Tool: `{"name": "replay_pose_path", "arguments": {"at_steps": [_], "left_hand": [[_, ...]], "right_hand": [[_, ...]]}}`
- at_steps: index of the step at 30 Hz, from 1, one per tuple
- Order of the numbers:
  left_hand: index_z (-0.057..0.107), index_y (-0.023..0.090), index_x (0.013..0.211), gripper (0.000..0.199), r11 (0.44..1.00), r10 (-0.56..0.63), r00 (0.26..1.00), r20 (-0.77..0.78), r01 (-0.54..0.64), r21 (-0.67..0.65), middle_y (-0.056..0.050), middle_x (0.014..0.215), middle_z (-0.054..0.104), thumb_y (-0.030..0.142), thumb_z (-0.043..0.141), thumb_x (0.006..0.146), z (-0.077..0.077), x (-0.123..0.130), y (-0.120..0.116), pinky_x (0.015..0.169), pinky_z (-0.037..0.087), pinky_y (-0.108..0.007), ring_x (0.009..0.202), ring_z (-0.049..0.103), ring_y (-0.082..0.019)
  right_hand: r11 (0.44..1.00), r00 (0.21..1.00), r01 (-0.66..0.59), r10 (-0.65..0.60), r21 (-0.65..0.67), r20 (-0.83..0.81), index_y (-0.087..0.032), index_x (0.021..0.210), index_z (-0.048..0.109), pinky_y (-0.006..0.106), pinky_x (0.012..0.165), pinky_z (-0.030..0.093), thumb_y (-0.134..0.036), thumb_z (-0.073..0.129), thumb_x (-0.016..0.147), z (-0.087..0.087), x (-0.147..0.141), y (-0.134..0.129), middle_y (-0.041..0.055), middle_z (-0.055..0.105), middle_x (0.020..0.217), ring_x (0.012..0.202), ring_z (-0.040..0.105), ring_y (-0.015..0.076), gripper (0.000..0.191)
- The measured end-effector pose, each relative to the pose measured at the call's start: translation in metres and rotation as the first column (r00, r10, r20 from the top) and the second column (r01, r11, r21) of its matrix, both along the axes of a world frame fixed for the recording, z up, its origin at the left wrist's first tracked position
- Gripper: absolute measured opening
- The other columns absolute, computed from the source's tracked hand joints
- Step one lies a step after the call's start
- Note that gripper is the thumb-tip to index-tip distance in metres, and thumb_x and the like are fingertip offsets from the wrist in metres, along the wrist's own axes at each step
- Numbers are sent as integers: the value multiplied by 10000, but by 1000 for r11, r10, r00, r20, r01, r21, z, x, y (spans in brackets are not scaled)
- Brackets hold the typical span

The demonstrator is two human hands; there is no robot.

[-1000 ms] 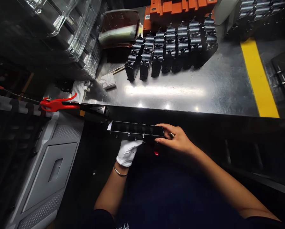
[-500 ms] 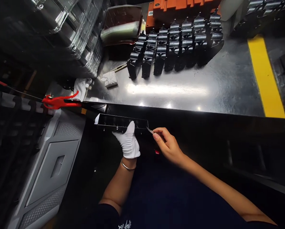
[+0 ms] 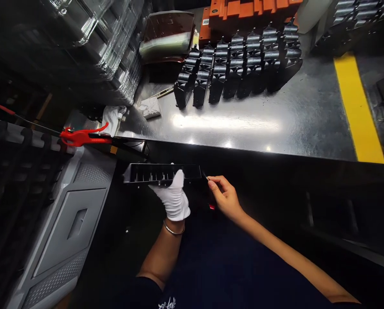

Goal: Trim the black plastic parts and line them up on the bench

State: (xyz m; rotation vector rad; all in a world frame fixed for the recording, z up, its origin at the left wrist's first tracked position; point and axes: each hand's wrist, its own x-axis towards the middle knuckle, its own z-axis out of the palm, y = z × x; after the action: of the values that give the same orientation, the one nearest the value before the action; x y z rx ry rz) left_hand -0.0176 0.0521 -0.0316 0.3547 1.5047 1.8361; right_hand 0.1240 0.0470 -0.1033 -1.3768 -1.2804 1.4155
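My left hand (image 3: 175, 198), in a white glove, grips a long black plastic part (image 3: 159, 173) with its thumb over the near edge. The part is a narrow, trough-like piece with a row of ribs inside, held level below the bench edge. My bare right hand (image 3: 225, 195) pinches a small thin blade (image 3: 205, 175) between thumb and fingers. The blade's tip is close to the right end of the part; whether they touch I cannot tell. Most of the blade's grip end is hidden by my fingers.
Several similar black parts (image 3: 237, 64) stand in a row on the metal bench (image 3: 230, 137), before an orange block (image 3: 252, 7). Wrapped trays (image 3: 111, 51) are stacked at the left. A red air gun (image 3: 84, 136) lies by a grey crate (image 3: 71, 227); a folded white wad (image 3: 150, 107) is nearby.
The black part has tilted so its ribbed inside shows more, and its left end has come down nearer me. My right hand with the blade has shifted slightly down and right.
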Motion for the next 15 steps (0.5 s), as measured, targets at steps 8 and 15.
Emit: {"name": "replay_pose_path", "arguments": {"at_steps": [8, 15], "left_hand": [[535, 370, 1235, 604, 998, 44, 998, -42, -42, 56, 68, 1197, 652, 281, 788, 694, 4, -10, -1, 1045, 473, -357, 1171, 595, -192], [530, 336, 1249, 608, 999, -11, 1000, 0, 11, 38, 40, 1146, 679, 285, 782, 698, 1, -2, -4, 1044, 464, -365, 1167, 594, -198]], "right_hand": [[987, 994, -105, 103, 118, 19, -236, 948, 673, 301, 635, 503, -460, 632, 833, 15, 19, 3, 39, 634, 858, 718, 595, 159, 254], [925, 975, -220, 213, 311, 57, -270, 958, 725, 319, 609, 535, -337, 639, 850, 45, 16, 10, 53, 638, 828, 733, 622, 178, 153]]}}
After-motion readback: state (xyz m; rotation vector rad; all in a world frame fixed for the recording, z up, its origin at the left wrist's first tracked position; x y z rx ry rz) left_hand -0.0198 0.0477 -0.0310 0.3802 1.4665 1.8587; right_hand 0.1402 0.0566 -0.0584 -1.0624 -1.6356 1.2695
